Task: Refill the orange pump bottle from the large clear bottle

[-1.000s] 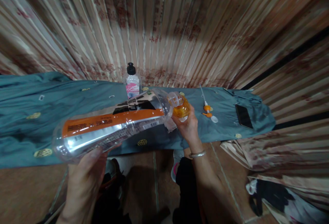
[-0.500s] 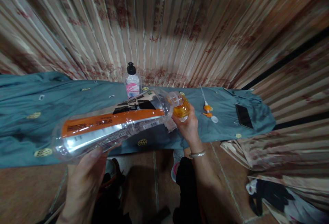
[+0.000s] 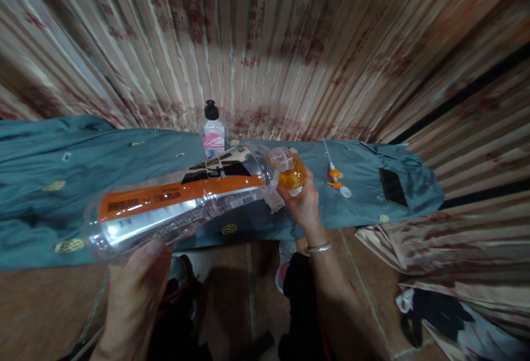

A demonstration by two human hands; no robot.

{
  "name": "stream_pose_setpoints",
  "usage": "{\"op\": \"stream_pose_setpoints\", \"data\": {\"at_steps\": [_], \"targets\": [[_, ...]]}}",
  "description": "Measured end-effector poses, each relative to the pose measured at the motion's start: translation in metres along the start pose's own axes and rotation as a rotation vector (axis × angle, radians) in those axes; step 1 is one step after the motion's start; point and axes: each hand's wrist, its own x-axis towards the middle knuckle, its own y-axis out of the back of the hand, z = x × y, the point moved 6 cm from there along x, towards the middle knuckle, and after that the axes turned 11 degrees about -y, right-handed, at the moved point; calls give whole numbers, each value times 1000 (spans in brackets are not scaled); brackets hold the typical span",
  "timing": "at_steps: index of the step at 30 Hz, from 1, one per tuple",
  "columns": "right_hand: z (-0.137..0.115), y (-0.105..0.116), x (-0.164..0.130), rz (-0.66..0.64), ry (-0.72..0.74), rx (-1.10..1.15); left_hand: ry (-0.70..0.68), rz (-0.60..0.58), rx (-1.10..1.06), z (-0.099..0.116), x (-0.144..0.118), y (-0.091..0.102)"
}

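My left hand (image 3: pixel 136 278) grips the base of a large clear plastic bottle (image 3: pixel 178 198) with an orange and black label. The bottle lies almost level, its open mouth tipped against a small orange container (image 3: pixel 292 176). My right hand (image 3: pixel 304 206) holds that container from below, above a blue-grey cloth-covered surface (image 3: pixel 62 184). A silver bracelet (image 3: pixel 318 249) sits on my right wrist.
A small clear bottle (image 3: pixel 213 132) with a black cap and pink label stands at the back of the cloth. An orange and white pump part (image 3: pixel 335 179) and a dark phone (image 3: pixel 392 187) lie to the right. Striped curtains hang behind. Floor tiles lie below.
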Motion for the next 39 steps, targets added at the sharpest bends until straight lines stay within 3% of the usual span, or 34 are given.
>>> {"op": "stream_pose_setpoints", "data": {"at_steps": [39], "targets": [[-1,0,0,12,28,13,-3,-15,-11,-1,-1,-1]]}}
